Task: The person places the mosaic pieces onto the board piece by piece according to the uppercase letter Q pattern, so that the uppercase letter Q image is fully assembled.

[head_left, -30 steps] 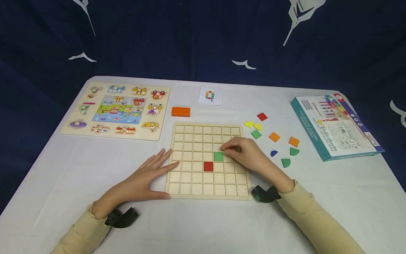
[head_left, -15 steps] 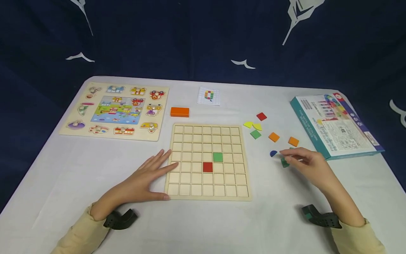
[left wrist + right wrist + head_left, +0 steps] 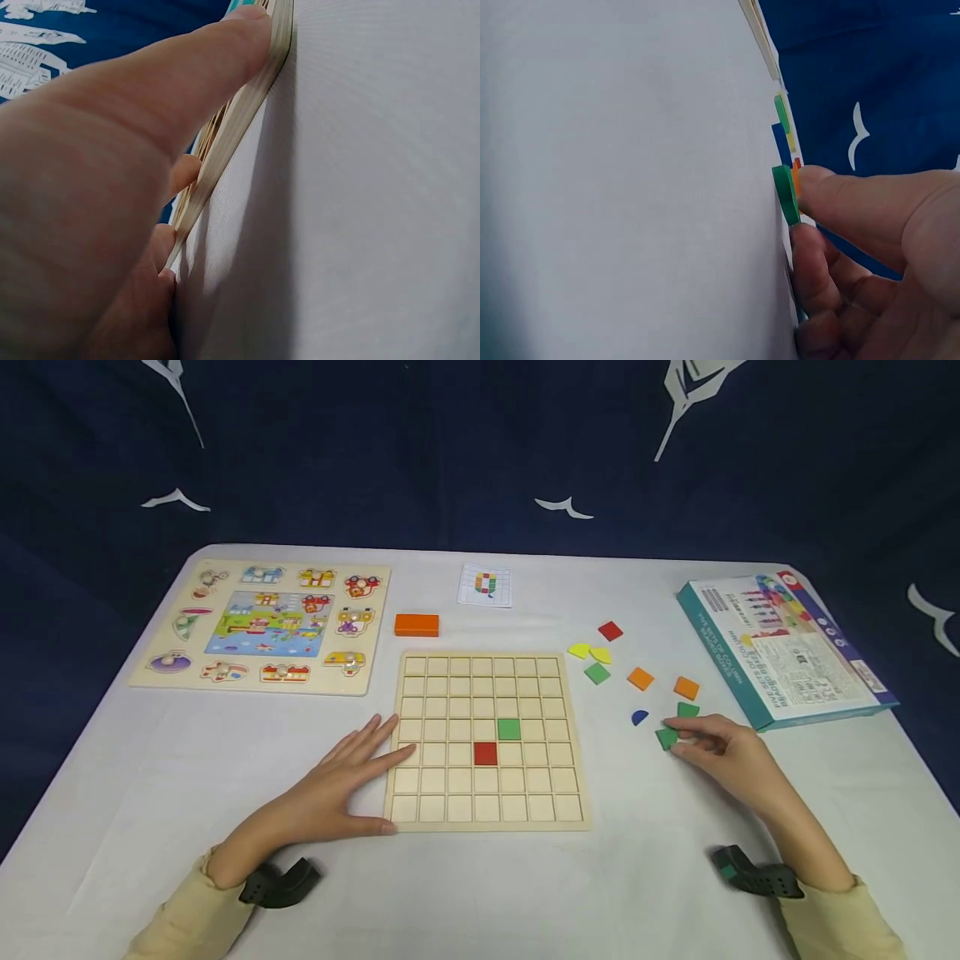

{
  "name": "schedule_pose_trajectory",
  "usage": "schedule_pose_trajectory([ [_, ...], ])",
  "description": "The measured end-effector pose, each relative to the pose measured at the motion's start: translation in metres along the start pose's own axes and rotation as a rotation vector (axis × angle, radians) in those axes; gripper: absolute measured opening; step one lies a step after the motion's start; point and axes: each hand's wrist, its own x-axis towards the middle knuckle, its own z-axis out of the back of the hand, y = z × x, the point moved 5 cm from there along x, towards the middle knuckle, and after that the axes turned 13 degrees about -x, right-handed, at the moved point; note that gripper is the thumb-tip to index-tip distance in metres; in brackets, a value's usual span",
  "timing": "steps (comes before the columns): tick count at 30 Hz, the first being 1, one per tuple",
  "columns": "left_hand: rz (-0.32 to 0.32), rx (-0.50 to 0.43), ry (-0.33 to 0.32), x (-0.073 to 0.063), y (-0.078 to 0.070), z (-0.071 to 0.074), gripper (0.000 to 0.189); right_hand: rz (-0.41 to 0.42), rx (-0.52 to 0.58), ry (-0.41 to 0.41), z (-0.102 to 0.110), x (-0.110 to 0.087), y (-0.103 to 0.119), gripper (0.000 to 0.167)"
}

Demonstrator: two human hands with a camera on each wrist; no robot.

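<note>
In the head view a wooden grid board [image 3: 427, 810] lies on the table with a red square tile [image 3: 486, 753] and a green square tile [image 3: 508, 729] in its cells. My left hand [image 3: 330, 789] rests spread at the board's left edge, thumb at the near corner and fingertips on the rim; the left wrist view shows the thumb [image 3: 150, 112] against that edge. Right of the board my right hand [image 3: 731, 760] pinches a green round-edged tile [image 3: 665, 739] between thumb and forefinger, at the tabletop. Another green round-edged tile [image 3: 687, 710] lies just beyond its fingers.
Near the right hand lie a blue half-round tile [image 3: 639, 717], orange tiles [image 3: 641, 679], yellow tiles [image 3: 578, 650], a green tile [image 3: 597, 673] and a red tile [image 3: 611, 631]. Farther out are a box [image 3: 795, 652], a pattern card [image 3: 485, 586], an orange block [image 3: 416, 625] and a picture puzzle [image 3: 262, 677].
My right hand has left the board beside the green square tile, moved right to the loose tiles and closed its fingertips on a green round-edged one. The left hand stays at the board.
</note>
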Motion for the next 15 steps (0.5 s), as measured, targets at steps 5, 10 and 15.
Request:
schedule_pose_trajectory([
  [5,0.004,0.000,0.001,0.0005,-0.0002,-0.0002,0.090,-0.008,-0.063,-0.028,-0.0028,0.0043,0.0006,0.024],
  [10,0.005,0.002,-0.002,0.0006,-0.0003,0.0002,0.091,-0.011,-0.079,-0.048,-0.0037,0.0049,0.0018,0.024],
  [15,0.008,-0.004,-0.004,0.0000,-0.0002,0.0001,0.091,-0.003,-0.083,-0.039,-0.0031,0.0051,0.0049,0.025],
])
